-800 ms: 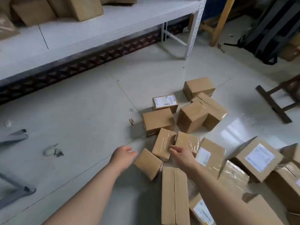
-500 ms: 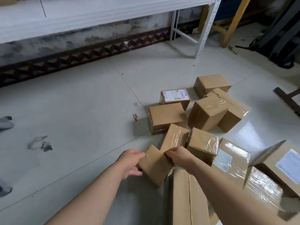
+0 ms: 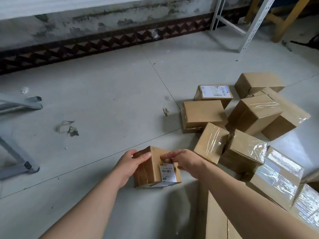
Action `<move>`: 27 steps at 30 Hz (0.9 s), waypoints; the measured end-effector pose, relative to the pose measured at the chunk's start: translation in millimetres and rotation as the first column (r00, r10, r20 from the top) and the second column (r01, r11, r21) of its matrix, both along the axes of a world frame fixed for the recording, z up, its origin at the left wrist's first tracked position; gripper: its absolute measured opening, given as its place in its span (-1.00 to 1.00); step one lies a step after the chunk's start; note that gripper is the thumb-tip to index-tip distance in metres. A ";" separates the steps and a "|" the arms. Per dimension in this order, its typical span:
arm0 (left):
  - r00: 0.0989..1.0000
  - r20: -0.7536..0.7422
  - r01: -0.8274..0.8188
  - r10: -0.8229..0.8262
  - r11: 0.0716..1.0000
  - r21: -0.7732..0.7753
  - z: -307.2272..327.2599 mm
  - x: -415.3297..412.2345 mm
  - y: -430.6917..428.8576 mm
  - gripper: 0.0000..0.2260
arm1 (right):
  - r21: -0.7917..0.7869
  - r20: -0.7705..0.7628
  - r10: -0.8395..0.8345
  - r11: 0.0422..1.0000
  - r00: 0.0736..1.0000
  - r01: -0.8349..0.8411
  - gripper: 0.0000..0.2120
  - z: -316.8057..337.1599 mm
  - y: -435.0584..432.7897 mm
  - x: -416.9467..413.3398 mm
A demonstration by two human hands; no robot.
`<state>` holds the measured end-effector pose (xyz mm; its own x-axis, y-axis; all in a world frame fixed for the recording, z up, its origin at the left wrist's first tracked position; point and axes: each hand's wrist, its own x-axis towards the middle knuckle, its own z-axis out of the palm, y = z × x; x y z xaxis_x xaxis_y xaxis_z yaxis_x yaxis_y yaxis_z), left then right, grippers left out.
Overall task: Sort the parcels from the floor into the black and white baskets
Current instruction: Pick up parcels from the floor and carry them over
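A small brown cardboard parcel [image 3: 151, 171] with a white barcode label on its near face is held between both hands, just above the grey floor. My left hand [image 3: 128, 167] grips its left side, thumb over the top edge. My right hand [image 3: 185, 163] pinches its upper right edge with fingertips. Several more taped cardboard parcels [image 3: 250, 116] lie in a heap on the floor to the right, one with a white shipping label [image 3: 214, 91]. No black or white basket is in view.
A long flat carton [image 3: 217, 219] lies at the bottom right under my right forearm. A grey metal frame [image 3: 19, 159] sits on the floor at left. White shelf legs [image 3: 250, 26] and a wooden post [image 3: 286, 23] stand at the back right. Paper scraps [image 3: 66, 127] litter the floor.
Both hands closed on the small parcel and turned it so its labelled face shows. It came up and left, away from the heap. The camera moved closer and tilted down.
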<state>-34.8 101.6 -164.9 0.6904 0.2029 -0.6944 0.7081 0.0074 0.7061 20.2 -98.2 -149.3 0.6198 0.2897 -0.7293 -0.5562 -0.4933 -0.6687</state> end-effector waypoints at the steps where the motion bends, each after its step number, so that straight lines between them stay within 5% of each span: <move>1: 1.000 -0.017 -0.005 0.005 1.000 0.000 -3.2 -2.6 5.3 0.03 | -0.017 -0.006 -0.007 1.000 1.000 0.007 -0.67 -3.9 2.5 0.7; 6: 0.993 -0.117 -0.021 0.030 0.997 0.078 -14.1 -15.1 21.0 -0.38 | -0.119 -0.058 -0.073 0.991 0.996 0.066 -0.51 -18.6 1.9 -4.4; 10: 0.992 -0.127 -0.009 0.024 0.994 0.113 -20.2 -14.9 16.0 -0.71 | 0.048 -0.131 -0.230 0.970 0.964 0.238 -0.56 -18.9 1.9 -5.8; 15: 0.991 -0.098 -0.071 0.087 0.984 0.163 -30.9 -5.8 6.1 -0.76 | 0.116 -0.072 -0.244 0.961 0.967 0.251 -0.56 -17.0 -3.6 -3.3; 18: 0.994 -0.047 -0.069 0.098 0.905 0.421 -27.3 4.4 -3.4 -0.76 | 0.078 0.120 -0.288 0.957 0.950 0.280 -0.58 -2.7 -21.1 8.0; 20: 0.982 0.132 -0.188 0.138 0.812 0.552 -7.0 18.2 -17.2 -0.70 | 0.017 0.271 -0.316 0.946 0.909 0.324 -0.58 10.1 -39.7 20.8; 23: 0.941 0.309 -0.261 0.139 0.879 0.399 17.3 43.7 -49.8 -0.77 | -0.156 0.517 -0.231 0.921 0.824 0.356 -0.59 26.1 -72.8 44.5; 27: 0.997 0.030 -0.076 0.077 0.996 -0.044 16.4 64.1 -108.8 -0.89 | -0.469 0.541 0.070 0.853 0.838 0.231 -0.52 33.3 -106.6 70.4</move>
